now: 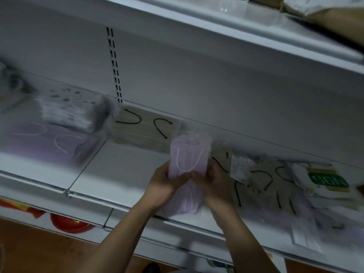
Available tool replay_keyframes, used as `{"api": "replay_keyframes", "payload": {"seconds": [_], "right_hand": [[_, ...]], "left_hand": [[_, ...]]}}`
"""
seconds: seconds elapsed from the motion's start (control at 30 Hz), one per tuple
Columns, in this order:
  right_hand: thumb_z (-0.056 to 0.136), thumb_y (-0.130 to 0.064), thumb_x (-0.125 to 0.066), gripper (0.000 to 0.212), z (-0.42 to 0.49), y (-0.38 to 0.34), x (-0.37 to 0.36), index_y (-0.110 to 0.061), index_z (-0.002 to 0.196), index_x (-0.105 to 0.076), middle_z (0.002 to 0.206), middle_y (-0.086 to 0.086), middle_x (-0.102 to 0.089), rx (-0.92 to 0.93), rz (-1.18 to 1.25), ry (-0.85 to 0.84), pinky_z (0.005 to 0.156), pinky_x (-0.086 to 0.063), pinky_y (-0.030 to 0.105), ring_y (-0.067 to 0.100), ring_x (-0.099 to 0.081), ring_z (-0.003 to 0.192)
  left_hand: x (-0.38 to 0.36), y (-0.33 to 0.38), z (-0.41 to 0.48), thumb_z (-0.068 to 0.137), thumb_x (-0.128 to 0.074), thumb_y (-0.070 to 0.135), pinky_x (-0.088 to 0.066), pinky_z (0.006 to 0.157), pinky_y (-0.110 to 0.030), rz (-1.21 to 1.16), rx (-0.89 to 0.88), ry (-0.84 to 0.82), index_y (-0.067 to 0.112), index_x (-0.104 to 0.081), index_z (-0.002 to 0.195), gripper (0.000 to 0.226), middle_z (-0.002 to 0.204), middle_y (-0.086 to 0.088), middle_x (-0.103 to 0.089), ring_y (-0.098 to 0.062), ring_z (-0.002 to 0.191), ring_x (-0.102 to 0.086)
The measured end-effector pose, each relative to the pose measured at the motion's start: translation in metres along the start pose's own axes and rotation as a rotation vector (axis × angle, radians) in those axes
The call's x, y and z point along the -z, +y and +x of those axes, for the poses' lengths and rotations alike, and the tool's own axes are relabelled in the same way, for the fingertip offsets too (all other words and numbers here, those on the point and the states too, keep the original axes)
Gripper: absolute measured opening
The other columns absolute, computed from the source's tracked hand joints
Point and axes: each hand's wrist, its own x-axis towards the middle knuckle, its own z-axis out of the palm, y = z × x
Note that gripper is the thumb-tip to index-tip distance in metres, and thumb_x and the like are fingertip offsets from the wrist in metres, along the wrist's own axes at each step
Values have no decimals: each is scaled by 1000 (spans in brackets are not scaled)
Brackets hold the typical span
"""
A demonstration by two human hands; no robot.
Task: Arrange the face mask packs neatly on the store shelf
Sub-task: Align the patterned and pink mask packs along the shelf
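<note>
In the head view, a lilac mask pack (188, 164) is held lengthwise above the front part of the shelf (122, 170). It is clamped from both sides: the left hand (163, 186) and the right hand (213, 184) are each curled round its middle.

The pack appears pinched at the waist, so its masks could be creased or its loose film wrap made to slide through the grip, were it squeezed harder.

A disordered heap of grey packs (266, 182) and a green-labelled pack (327, 181) lie just beside the right hand, near the shelf's front edge. These could be swept to the floor by the right forearm if the pack is carried across them.

A matching lilac pack (49, 142) lies far left, beyond a grey pack (145, 129). A careless reach could disturb that grey pack.
</note>
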Motion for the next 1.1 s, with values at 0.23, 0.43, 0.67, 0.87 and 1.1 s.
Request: {"api": "replay_keyframes", "payload": {"seconds": [0.23,0.43,0.67,0.87,1.1], "right_hand": [[77,-13,-74,37,-20,5,7,-39,98,-58,93,-28,-66,169,-58,-21,70,-49,18,-4,-64,86],[75,-25,-66,45,-5,8,37,-19,119,-62,117,3,-66,366,-627,256,93,-48,40,26,-61,108],[55,-37,-83,56,34,22,90,-7,100,-70,118,26,-59,73,-1411,269,101,-26,53,42,-52,114],[65,-21,-58,18,44,18,100,-11,65,-73,79,15,-66,305,-1486,408,79,-39,40,33,-60,77],[70,-18,-57,16,48,-16,93,-14,67,-72,80,12,-66,575,-1361,595,74,-30,37,33,-56,76]], "left_hand": [[1,-7,-6,66,-83,25,-50,65,-11,121,-53,-13,30,-64,93,34,82,27,-72,8,80,-67],[-8,-3,6,82,-75,7,-50,60,-16,80,15,156,24,-63,84,20,82,6,-70,-1,70,-67],[-20,-9,10,83,-64,4,-56,72,-33,135,180,-1,15,-64,109,28,98,-6,-72,-21,86,-70],[-22,-13,7,85,-62,2,-45,66,-22,179,226,56,21,-37,142,65,120,-2,-62,-17,90,-62],[-19,-15,5,84,-54,-5,-47,65,-12,294,122,-66,24,-73,102,39,110,0,-70,-6,83,-64]]}}
